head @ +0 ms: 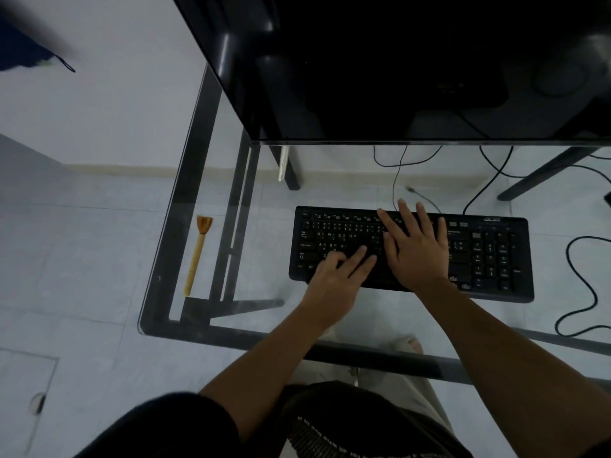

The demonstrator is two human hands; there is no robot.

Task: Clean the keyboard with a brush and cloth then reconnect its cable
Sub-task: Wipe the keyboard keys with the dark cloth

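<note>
Surface: a clear glass surface (185, 206) on a dark metal frame; the pale tiled floor shows through it.
Keyboard: a black full-size keyboard (489, 256) lies flat on the glass, its long side running across the view, number pad at its right end.
Left hand: the left hand (337, 276) rests palm down on the lower left-middle keys of the keyboard, fingers loosely spread and a little curled, holding nothing.
Right hand: the right hand (416, 246) lies flat across the middle of the keyboard just right of the left hand, fingers spread wide and reaching the top row, gripping nothing.
Brush: a small wooden brush (197, 252) with orange-brown bristles lies on the glass well to the left of the keyboard, near the surface's left edge, bristles pointing away from the person.
Cable: a thin black cable (395, 183) runs from behind the keyboard's far edge towards the monitor; where it ends cannot be told.
Other cable: a second black cable (585, 292) loops on the glass to the right of the keyboard.
Monitor: a dark monitor (396, 67) stands beyond the keyboard, its screen black.
Containers: none can be made out near the keyboard.
Cloth: a blurred dark blue cloth (23, 47) sits far to the upper left of the keyboard.
</note>
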